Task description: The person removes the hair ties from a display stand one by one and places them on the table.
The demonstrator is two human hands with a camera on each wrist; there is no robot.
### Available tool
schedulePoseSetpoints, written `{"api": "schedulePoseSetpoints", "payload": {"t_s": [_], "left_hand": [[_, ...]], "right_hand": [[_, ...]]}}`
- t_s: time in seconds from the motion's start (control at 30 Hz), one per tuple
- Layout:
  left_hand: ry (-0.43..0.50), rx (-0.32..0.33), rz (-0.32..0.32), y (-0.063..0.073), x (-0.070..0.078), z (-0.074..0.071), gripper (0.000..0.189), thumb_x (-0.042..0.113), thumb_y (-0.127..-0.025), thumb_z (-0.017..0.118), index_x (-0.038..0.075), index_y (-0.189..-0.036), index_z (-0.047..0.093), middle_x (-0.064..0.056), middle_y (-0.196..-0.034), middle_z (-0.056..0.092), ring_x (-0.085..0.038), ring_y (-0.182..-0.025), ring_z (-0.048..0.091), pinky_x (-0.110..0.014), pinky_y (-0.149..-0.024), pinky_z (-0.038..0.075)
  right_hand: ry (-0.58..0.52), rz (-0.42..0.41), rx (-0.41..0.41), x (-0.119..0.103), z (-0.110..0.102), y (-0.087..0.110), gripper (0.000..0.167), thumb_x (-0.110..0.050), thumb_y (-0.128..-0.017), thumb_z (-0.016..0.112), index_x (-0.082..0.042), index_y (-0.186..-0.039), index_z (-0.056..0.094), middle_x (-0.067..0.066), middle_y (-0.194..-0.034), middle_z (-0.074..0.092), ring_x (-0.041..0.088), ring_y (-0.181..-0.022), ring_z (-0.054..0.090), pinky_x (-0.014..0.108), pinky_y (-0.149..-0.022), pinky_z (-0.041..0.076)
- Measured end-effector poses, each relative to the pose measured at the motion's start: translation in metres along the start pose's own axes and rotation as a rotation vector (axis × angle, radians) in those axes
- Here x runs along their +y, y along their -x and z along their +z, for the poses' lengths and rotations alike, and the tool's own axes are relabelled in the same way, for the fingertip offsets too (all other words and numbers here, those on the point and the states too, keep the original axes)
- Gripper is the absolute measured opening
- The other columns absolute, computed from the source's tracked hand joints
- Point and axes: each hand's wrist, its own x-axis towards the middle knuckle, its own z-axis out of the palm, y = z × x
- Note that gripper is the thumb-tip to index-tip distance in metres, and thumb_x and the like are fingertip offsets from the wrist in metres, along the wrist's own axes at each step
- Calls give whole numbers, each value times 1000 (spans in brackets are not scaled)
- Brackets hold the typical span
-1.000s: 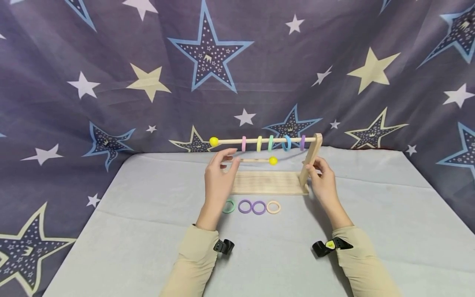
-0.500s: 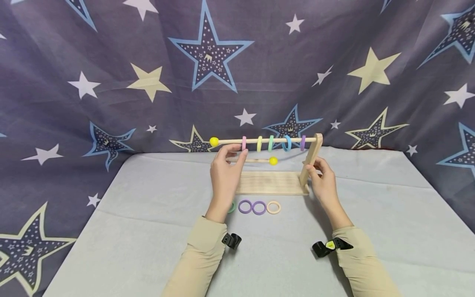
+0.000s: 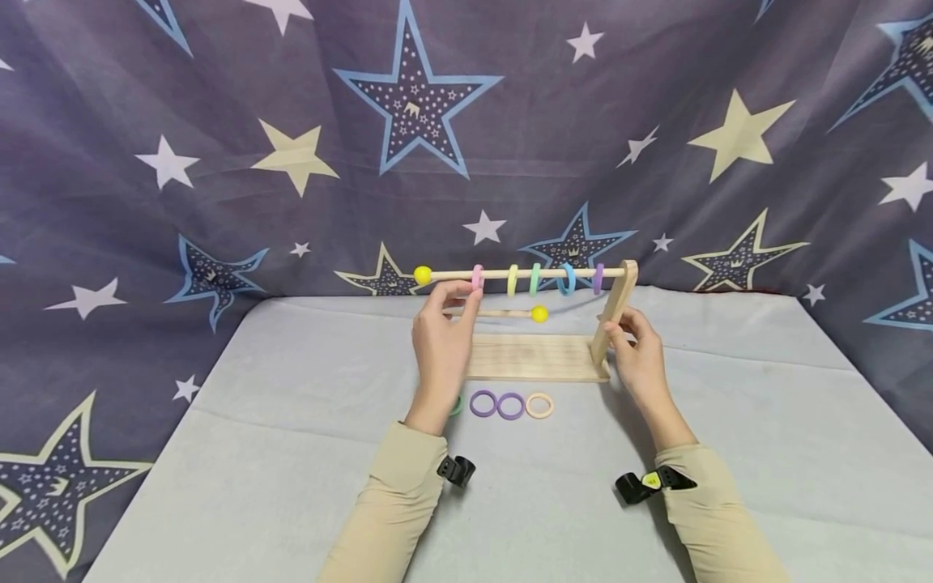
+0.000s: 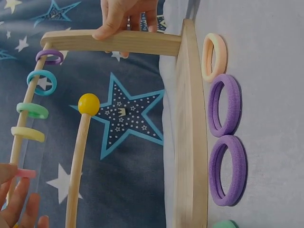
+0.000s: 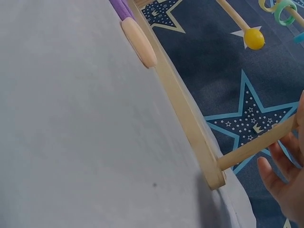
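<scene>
Grey cloth extends to the left of the stand and forward of it. The upper rod ends at left in one yellow ball and carries five rings: pink ring, yellow ring, mint ring, blue ring, violet ring. The left hand pinches the pink ring between thumb and fingers; bare rod shows on both sides of that ring. This hand hides the left ends of the lower rod and base. A second yellow ball caps the lower rod at right. Four rings lie before the base's front edge: green ring, partly hidden, two purple rings, one beige ring. At right, the right hand grips the single visible upright, thumb in front; the right wrist view cuts this hand off. Cloth continues rightward beyond it.
</scene>
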Motion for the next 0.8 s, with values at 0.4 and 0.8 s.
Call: {"api": "schedulePoseSetpoints", "payload": {"t_s": [0.4, 0.8], "left_hand": [[8, 34, 2, -1, -4, -7, 13, 21, -90, 75, 12, -99, 74, 0, -97, 73, -22, -87, 66, -45, -79, 51], [45, 51, -35, -3, -4, -13, 14, 17, -89, 76, 10, -100, 73, -1, -97, 74, -16, -86, 67, -45, -79, 51]], "right_hand": [[-2, 16, -15, -44, -4, 11, 30, -3, -98, 58, 14, -122, 56, 31, -112, 62, -5, -91, 52, 10, -77, 43], [15, 39, -2, -2, 0, -2, 31, -9, -97, 60, 7, -124, 58, 25, -115, 64, -7, -93, 51, 11, -77, 42]]}}
